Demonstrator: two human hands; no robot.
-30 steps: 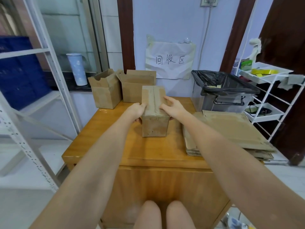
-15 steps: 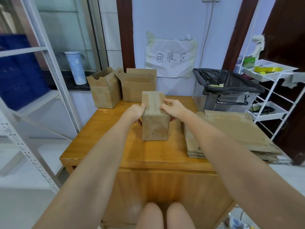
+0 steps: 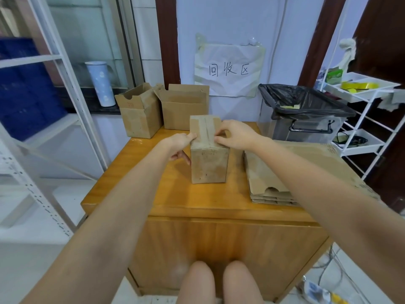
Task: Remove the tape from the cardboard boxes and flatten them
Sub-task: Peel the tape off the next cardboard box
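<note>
The right hand (image 3: 235,135) pinches at the tape (image 3: 205,131) on the sealed box (image 3: 208,154), mid-table (image 3: 135,189); the left hand (image 3: 180,144) grips its side. The cardboard looks light, stiff, likely empty: brace it, peel from the tape's near end

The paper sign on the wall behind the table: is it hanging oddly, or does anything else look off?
The paper sign is crumpled and wrinkled, hanging slightly crooked under bits of clear tape. Otherwise nothing stands out: the taped box stands upright on the table, and the flattened cardboard stack lies fairly tidy.
</note>
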